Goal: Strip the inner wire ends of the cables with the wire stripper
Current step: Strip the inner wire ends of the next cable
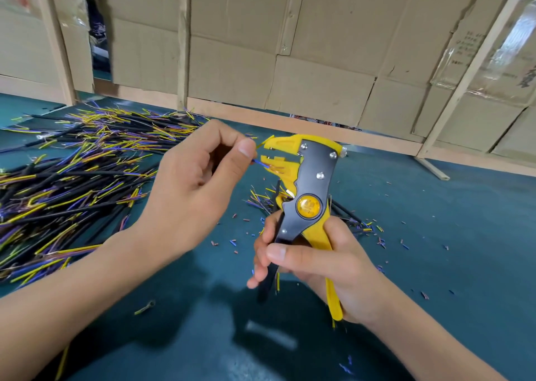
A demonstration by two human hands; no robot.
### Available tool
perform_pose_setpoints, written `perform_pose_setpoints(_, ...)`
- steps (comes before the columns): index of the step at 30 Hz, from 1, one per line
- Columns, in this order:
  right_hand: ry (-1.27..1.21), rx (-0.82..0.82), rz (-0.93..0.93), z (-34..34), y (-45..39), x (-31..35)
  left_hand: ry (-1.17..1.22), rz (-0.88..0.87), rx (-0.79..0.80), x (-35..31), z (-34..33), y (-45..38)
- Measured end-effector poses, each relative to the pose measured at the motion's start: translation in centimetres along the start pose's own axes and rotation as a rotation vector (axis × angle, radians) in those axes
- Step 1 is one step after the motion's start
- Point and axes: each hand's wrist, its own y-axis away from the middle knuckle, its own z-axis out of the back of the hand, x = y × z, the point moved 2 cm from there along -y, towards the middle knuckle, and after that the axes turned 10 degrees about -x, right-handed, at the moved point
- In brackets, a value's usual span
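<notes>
- The wire stripper point(307, 195) is a pistol-shaped hand tool with a dark metal body, silver rivets, a round yellow-orange knob in its middle and bright yellow plastic jaws and handles; it stands upright above the middle of the tabletop point(435, 235).
- Its toothed yellow jaws point left and stand apart, with a gap between the upper and lower one.
- The right hand point(313, 264) grips the handles, its fingers point(261, 253) curled round the black handle and the palm against the yellow one, thumb laid across the front.
- The left hand point(191, 177) is held just left of the jaws, its thumb and fingers pinching thin wires point(262, 164): a blue one reaches into the lower jaw, where bare coppery strands show, and a yellow one points toward the upper jaw.
- A black cable point(269, 276) hangs down past the right hand's fingers; whether it is the same cable as the pinched wires I cannot tell.
- A large heap of cables point(72, 183), black-sheathed with yellow, blue and purple inner wires fanning from their ends, covers the left side of the tabletop.
- A smaller pile of cables point(345, 215) lies behind the stripper.
- Tiny cut bits of insulation point(383, 240), blue, pink and yellow, are scattered over the smooth teal surface toward the right.
- Cardboard sheets point(261, 47) on pale wooden posts stand along the far edge.
</notes>
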Motion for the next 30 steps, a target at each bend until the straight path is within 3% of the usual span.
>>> perform_pose_setpoints(7, 0.085, 0.029, 0.014, 0.26, -0.05, -0.18, 0.125, 0.106, -0.017, -0.13, -0.01, -0.35)
perform_pose_setpoints(30, -0.047, 0.015, -0.019, -0.44, -0.05, 0.8, 0.086, 0.006, -0.006, -0.71, 0.0, -0.03)
